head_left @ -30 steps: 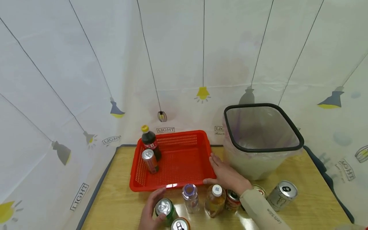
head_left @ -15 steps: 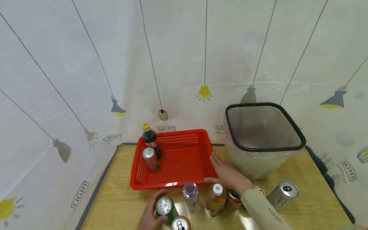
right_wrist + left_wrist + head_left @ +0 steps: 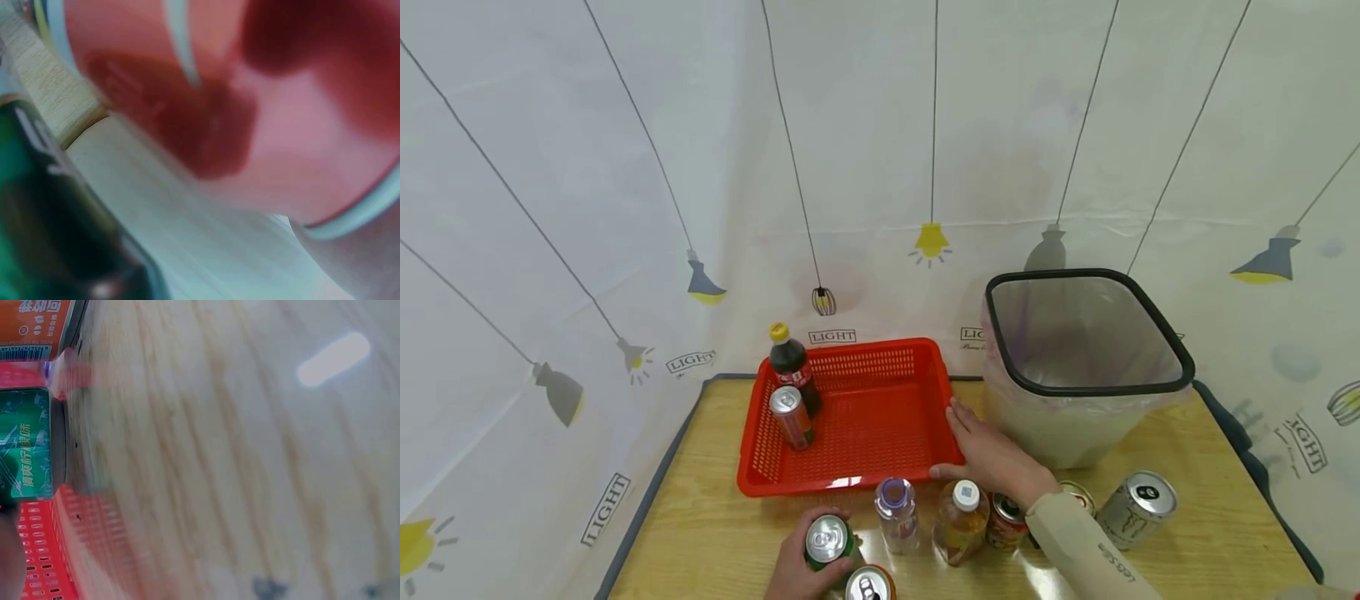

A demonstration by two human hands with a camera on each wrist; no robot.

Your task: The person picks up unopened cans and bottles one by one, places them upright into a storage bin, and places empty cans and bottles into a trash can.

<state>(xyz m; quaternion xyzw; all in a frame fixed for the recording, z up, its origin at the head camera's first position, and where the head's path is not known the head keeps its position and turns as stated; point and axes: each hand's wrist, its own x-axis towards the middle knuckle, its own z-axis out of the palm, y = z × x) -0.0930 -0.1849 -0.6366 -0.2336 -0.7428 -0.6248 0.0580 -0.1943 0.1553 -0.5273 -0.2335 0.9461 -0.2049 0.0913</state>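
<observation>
Green can (image 3: 828,542) held in left grip (image 3: 795,565); right grip (image 3: 992,457) (wide) touches red basket (image 3: 880,429).

Table (image 3: 700,517): wood
Farther: basket (image 3: 880,437), bin (image 3: 1045,429)
Nearer you: orange can (image 3: 870,585), clear bottle (image 3: 898,523), amber bottle (image 3: 960,528), red can (image 3: 1004,528), half-hidden can (image 3: 1078,497), silver can (image 3: 1135,512)
Green can (image 3: 829,542): perhaps standing

- Counter (image 3: 677,525): basket (image 3: 880,484) left, bin (image 3: 1060,433) right, backdrop (image 3: 865,167) behind both.
- Basket's left end: basket bottle (image 3: 787,357), basket can (image 3: 792,421) before it.
- Right hand (image 3: 988,457): at the basket's right side, between basket and bin.
- Before the basket, left to right: left hand (image 3: 803,558) around a held can (image 3: 828,540), middle bottle (image 3: 898,521), right bottle (image 3: 961,529), neighbouring can (image 3: 1006,525).
- Front can (image 3: 870,585): before the held can, slightly right.
- Before the bin: half-hidden can (image 3: 1078,493), end can (image 3: 1137,510) right of it.
</observation>
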